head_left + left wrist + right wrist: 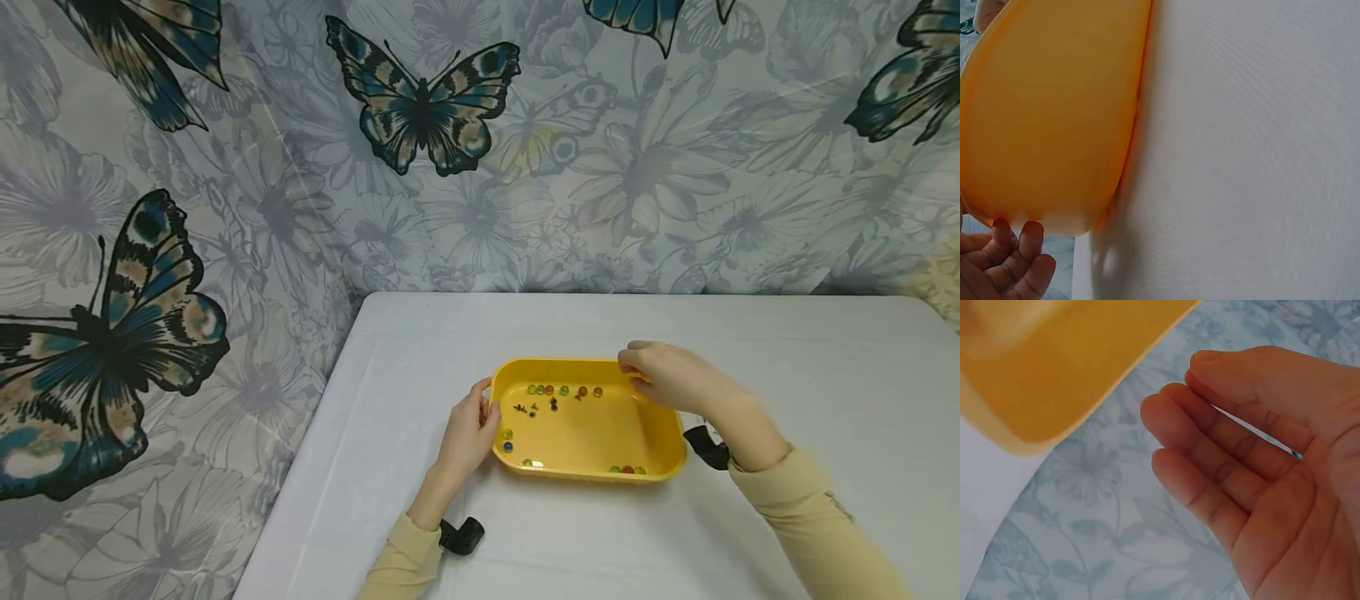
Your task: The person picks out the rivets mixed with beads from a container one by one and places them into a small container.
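A yellow rectangular tray (592,478) with rounded corners is on the white table. My left hand (471,425) grips its left end. In the left wrist view that hand's curled fingers (1032,237) rest against the outside of the tray wall (1054,125). At the far right corner, my right hand (671,377) overlaps the tray in the head view. Its fingers (1172,422) are gently bent, nothing shows between them and the thumb, and they stand apart from the tray rim in the right wrist view. Several small green, orange and blue balls (582,391) lie inside the tray.
Several tiny dark pieces (553,404) lie among the balls, left of the tray's middle. A row of balls (627,470) sits along the near wall. White cloth covers the table (600,542), and butterfly-patterned fabric (480,208) hangs behind and to the left.
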`<state>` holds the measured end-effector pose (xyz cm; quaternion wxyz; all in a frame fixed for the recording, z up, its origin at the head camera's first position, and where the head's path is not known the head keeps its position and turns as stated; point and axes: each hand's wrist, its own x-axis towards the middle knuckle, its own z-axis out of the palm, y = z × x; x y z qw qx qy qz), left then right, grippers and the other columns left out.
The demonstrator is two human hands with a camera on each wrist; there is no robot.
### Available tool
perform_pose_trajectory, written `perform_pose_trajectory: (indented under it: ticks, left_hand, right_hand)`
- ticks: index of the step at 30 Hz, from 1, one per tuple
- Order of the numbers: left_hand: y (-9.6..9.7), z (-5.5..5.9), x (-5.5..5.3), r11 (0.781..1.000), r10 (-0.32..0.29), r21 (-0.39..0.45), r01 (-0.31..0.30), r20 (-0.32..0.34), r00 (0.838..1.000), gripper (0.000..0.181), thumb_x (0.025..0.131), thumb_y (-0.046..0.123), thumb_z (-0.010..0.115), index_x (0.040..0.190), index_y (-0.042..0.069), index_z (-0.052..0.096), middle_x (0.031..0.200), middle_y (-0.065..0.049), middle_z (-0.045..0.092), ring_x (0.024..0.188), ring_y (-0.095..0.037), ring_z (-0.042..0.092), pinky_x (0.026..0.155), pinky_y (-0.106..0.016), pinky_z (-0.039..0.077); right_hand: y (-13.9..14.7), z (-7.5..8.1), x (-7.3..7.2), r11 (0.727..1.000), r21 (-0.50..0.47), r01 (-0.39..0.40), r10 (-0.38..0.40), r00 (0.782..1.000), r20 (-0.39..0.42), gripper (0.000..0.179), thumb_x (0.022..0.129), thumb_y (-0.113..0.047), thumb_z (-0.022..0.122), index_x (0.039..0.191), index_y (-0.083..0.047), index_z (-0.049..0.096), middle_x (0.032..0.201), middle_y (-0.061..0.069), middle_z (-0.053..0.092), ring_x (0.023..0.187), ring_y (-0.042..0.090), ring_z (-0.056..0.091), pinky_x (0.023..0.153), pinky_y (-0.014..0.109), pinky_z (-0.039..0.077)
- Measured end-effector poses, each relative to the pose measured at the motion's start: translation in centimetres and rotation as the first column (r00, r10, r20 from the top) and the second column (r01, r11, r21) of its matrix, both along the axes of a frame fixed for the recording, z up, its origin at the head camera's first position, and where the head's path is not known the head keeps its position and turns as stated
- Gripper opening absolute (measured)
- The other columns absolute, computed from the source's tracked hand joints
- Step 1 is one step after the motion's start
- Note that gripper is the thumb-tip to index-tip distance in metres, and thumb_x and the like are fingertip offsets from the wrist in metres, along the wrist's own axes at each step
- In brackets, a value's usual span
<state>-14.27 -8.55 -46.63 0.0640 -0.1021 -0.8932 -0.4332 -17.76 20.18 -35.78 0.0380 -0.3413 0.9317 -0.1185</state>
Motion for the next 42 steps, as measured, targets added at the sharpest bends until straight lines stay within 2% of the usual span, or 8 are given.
perform_pose_trajectory:
  ticks: [10, 15, 26, 33, 35, 42]
  left_hand:
    - [-0.1, 0.0, 0.0, 1.000, -0.009, 0.010, 0.009, -0.026, 1.000, 0.040, 0.092, 0.009, 0.053, 0.130, -0.003, 0.046, 0.067, 0.004, 0.043, 0.056, -0.006, 0.040, 0.049, -0.018, 0.036]
    - [-0.1, 0.1, -0.1, 1.000, -0.006, 0.005, 0.006, -0.014, 1.000, 0.040, 0.093, 0.011, 0.052, 0.131, -0.002, 0.046, 0.068, 0.004, 0.044, 0.057, -0.006, 0.040, 0.050, -0.018, 0.036]
    - [-0.2, 0.0, -0.1, 1.000, -0.013, -0.001, 0.013, -0.012, 1.000, 0.040, 0.093, 0.012, 0.051, 0.130, -0.002, 0.046, 0.068, 0.004, 0.043, 0.056, -0.006, 0.040, 0.050, -0.018, 0.036]
    - [-0.2, 0.2, 0.0, 1.000, -0.015, 0.007, 0.015, -0.004, 1.000, 0.040, 0.093, 0.011, 0.052, 0.130, -0.002, 0.046, 0.068, 0.004, 0.043, 0.057, -0.006, 0.040, 0.050, -0.018, 0.036]
    - [-0.2, 0.1, 0.0, 1.000, -0.014, 0.011, 0.014, -0.008, 1.000, 0.040, 0.092, 0.011, 0.052, 0.130, -0.002, 0.046, 0.067, 0.004, 0.043, 0.056, -0.006, 0.040, 0.050, -0.018, 0.035]
    - [-0.2, -0.2, -0.1, 0.999, -0.028, 0.015, 0.030, -0.087, 0.996, 0.038, 0.090, 0.007, 0.052, 0.125, -0.007, 0.048, 0.066, 0.005, 0.042, 0.055, -0.004, 0.038, 0.047, -0.018, 0.035]
  right_hand:
    - [-1.6, -0.7, -0.7, 1.000, 0.022, -0.002, 0.001, 0.999, 0.044, 0.014, 0.077, 0.005, 0.067, 0.086, -0.005, 0.062, 0.081, 0.004, 0.057, 0.072, 0.018, 0.056, 0.067, 0.034, 0.050]
    - [-2.3, -1.3, -1.1, 0.999, 0.044, -0.007, 0.005, 0.998, 0.059, 0.013, 0.078, 0.005, 0.068, 0.086, -0.004, 0.062, 0.080, 0.003, 0.057, 0.069, 0.015, 0.053, 0.067, 0.033, 0.050]
    - [-3.5, -2.5, -1.6, 0.997, 0.018, -0.073, 0.072, 0.996, 0.049, 0.012, 0.078, 0.005, 0.067, 0.079, -0.004, 0.060, 0.072, 0.003, 0.052, 0.062, 0.013, 0.044, 0.060, 0.028, 0.045]
    - [-4.2, -3.2, -1.7, 0.994, 0.013, -0.105, 0.104, 0.993, 0.056, 0.011, 0.077, 0.007, 0.065, 0.080, -0.002, 0.061, 0.075, 0.005, 0.056, 0.064, 0.013, 0.049, 0.061, 0.029, 0.047]
    - [-4.4, -3.4, -1.8, 0.994, 0.021, -0.108, 0.106, 0.992, 0.063, 0.010, 0.078, 0.007, 0.064, 0.080, -0.002, 0.061, 0.073, 0.004, 0.055, 0.063, 0.013, 0.046, 0.060, 0.028, 0.045]
    - [-4.8, -3.9, -1.9, 0.991, 0.006, -0.132, 0.131, 0.988, 0.085, 0.016, 0.080, 0.006, 0.064, 0.072, -0.003, 0.055, 0.064, -0.001, 0.041, 0.059, 0.011, 0.035, 0.055, 0.025, 0.032]
